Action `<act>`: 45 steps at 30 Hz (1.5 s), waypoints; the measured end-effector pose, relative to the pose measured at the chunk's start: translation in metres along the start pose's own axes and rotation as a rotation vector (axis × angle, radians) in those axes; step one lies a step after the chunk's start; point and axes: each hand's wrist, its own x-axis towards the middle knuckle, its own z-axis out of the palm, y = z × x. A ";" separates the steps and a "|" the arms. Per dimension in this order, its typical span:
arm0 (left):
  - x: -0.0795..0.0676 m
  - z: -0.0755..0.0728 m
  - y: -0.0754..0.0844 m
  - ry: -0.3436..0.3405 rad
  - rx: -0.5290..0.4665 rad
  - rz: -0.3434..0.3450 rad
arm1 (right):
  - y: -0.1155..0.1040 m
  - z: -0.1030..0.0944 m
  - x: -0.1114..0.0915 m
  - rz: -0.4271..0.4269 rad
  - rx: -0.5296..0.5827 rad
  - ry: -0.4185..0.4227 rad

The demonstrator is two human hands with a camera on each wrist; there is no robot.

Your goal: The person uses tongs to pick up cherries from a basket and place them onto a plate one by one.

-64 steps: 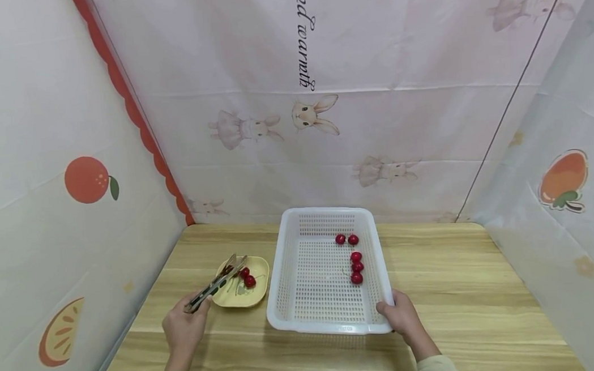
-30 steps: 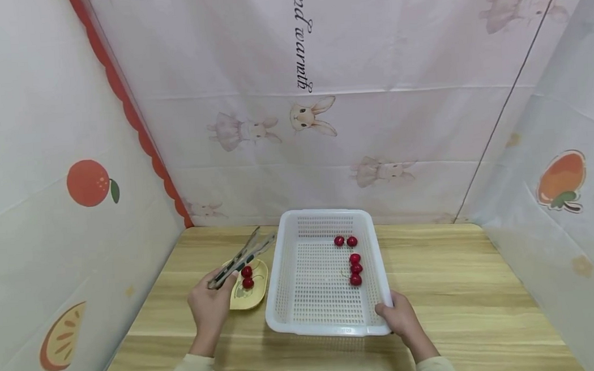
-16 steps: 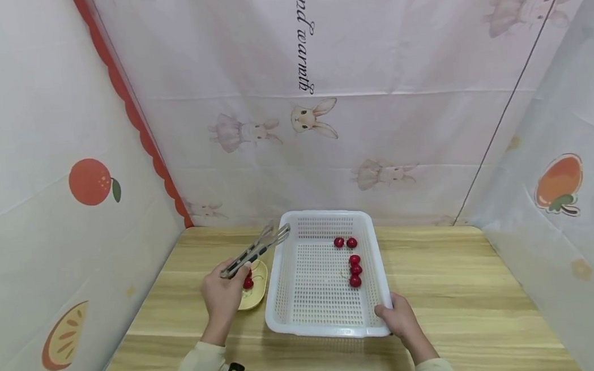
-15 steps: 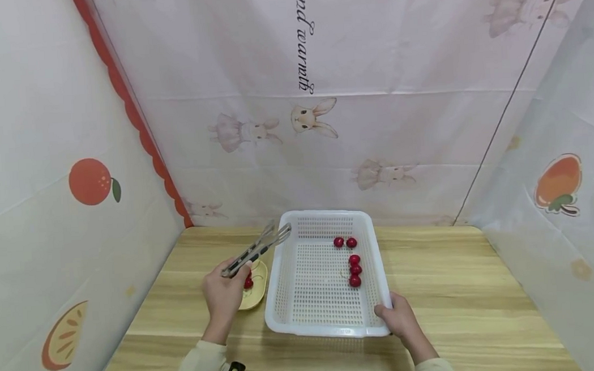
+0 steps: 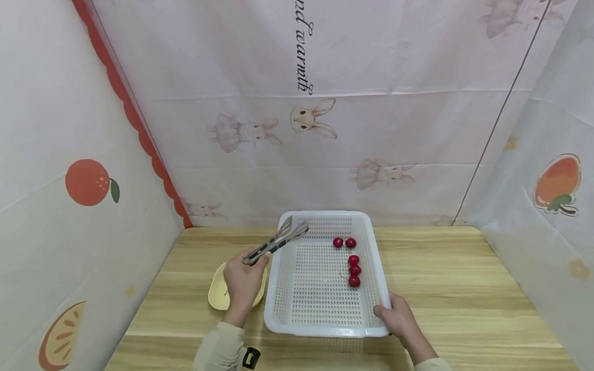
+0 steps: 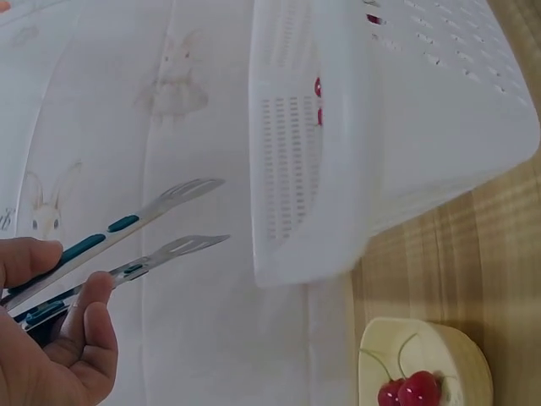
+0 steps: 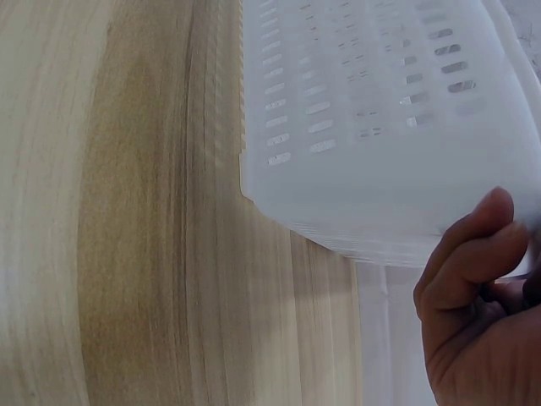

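My left hand [image 5: 242, 279] holds metal tongs [image 5: 275, 247] with dark inserts in the handles. Their tips are spread apart with nothing between them, above the left side of a white perforated basket [image 5: 326, 332]. With thumb over the rim, my right hand [image 5: 401, 321] grips the basket's near right corner; the right wrist view shows its fingers [image 7: 473, 262] curled against the outer wall. Several red cherries [image 5: 354, 270] lie along the basket's right side. A small yellow dish [image 5: 215, 292] sits partly behind my left hand; two stemmed cherries [image 6: 418, 389] in it show in the left wrist view.
The wooden table [image 5: 451, 289] carries the basket and dish. Printed fabric walls [image 5: 256, 188] enclose the back and both sides. The dish stands close to the basket's left wall.
My left hand has moved right, carrying the tongs from the dish to above the basket's left rim, and now hides the dish's cherries from the head view. My right hand keeps its grip.
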 end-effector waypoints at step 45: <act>0.017 0.096 0.021 -0.217 0.155 -0.004 | -0.002 -0.001 -0.001 0.011 -0.020 -0.016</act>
